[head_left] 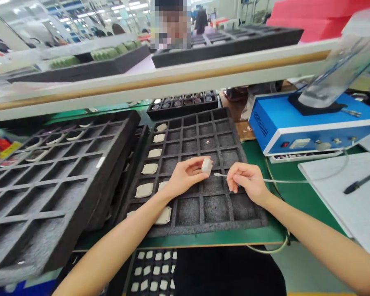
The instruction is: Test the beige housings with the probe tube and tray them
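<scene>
My left hand (189, 174) pinches a small off-white square part (206, 166) by its edges, above the black foam tray (188, 227). My right hand (246, 181) is closed around a thin clear tube (283, 181) near its end. The tube's pale tip (217, 175) points at the part, with a small gap between them. Similar flat off-white parts, such as this piece (144, 190), lie in the tray's left column, and a few more are partly hidden by my left forearm.
A blue machine (308, 123) with a clear cylinder (333, 70) on top stands at right. A pen (362, 181) lies on paper. More foam trays (61, 230) are stacked at left. A shelf (160, 84) crosses in front; a person (171, 24) is beyond it.
</scene>
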A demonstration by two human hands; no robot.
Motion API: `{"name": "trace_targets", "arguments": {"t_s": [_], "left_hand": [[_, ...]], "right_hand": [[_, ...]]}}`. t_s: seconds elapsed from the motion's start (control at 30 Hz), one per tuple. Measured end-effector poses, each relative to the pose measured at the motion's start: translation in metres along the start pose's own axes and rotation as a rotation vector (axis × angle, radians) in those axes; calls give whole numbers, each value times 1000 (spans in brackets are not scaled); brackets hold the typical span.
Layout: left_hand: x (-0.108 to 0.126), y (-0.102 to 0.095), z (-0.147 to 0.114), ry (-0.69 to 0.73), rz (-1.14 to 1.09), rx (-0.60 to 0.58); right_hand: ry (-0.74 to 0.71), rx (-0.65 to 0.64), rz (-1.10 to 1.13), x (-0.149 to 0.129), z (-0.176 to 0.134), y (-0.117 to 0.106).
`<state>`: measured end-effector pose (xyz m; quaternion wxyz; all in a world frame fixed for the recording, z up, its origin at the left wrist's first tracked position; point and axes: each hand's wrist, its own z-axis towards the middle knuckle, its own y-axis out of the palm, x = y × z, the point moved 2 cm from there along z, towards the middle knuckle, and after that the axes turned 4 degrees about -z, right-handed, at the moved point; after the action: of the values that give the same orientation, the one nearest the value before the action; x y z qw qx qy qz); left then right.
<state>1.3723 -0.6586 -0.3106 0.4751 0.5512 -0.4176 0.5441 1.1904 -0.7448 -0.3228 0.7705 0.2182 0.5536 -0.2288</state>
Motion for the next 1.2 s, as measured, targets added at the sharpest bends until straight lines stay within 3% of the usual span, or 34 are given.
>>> {"name": "trace_targets", "arguments": {"t_s": [0.33, 1.2], "left_hand": [[-4, -1, 2, 13, 2, -119], [-5, 0, 1, 42, -33, -166]], "right_hand": [[20, 32, -67, -8, 1, 1], [-51, 26, -66, -9, 1, 1]]}}
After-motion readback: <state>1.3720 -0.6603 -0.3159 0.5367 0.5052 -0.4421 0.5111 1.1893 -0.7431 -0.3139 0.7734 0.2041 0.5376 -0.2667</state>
